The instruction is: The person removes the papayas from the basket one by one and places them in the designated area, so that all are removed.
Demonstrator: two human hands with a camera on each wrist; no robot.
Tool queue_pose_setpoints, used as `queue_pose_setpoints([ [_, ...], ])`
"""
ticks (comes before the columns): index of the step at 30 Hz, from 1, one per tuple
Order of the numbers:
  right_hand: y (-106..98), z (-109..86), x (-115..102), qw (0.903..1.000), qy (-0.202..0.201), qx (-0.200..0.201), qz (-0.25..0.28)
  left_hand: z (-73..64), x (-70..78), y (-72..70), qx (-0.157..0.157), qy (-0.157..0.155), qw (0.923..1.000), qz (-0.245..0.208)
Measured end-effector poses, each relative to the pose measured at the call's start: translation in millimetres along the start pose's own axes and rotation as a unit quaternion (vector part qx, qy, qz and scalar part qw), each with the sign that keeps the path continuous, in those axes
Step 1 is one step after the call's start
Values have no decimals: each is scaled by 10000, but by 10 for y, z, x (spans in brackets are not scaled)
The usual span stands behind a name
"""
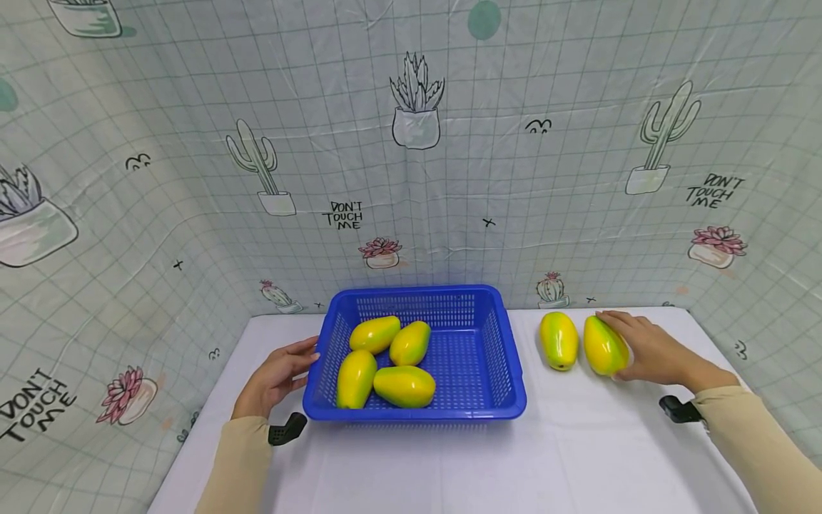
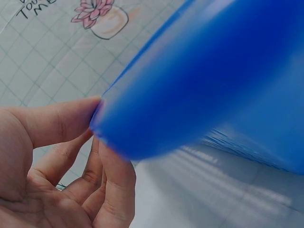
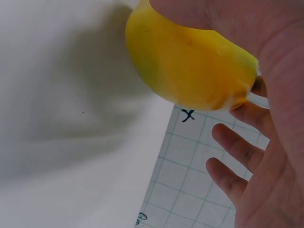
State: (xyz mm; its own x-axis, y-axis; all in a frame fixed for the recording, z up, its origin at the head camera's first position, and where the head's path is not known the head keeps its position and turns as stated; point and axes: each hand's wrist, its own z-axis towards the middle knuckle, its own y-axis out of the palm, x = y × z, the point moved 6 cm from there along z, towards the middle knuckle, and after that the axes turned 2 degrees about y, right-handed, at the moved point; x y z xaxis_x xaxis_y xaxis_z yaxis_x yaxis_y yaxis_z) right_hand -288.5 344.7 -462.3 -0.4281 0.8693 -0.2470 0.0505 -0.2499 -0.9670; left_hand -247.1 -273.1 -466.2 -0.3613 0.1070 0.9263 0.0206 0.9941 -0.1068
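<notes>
A blue plastic basket stands on the white table, with several yellow-green papayas lying in its left half. At its left side, my left hand pinches the basket's rim, thumb above and fingers below. To the right of the basket, my right hand holds a papaya between thumb and fingers. The right wrist view shows this papaya with two fingers spread away from it. Another papaya lies on the cloth between the basket and the right hand.
A white cloth covers the table. Behind and along both sides hangs a grid-patterned curtain with cactus drawings; the basket's back stands close to it. Black wrist mounts stick out from both sleeves.
</notes>
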Motion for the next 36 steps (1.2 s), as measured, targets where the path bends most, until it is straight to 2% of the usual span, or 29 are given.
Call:
queue_pose_setpoints([
  [12,92,19,63,9996,162,-186,168,3,-6,11,56,-20,10000,-4],
  [24,74,56,40,9975,276,-428,487,-5,-13,-4,28,60,10000,-7],
  [32,70,58,67,9971,166,-449,592,-8,-15,4,86,9,10000,12],
  [36,53,50,80,9962,250,-498,664,0,-9,3,84,26,10000,-22],
])
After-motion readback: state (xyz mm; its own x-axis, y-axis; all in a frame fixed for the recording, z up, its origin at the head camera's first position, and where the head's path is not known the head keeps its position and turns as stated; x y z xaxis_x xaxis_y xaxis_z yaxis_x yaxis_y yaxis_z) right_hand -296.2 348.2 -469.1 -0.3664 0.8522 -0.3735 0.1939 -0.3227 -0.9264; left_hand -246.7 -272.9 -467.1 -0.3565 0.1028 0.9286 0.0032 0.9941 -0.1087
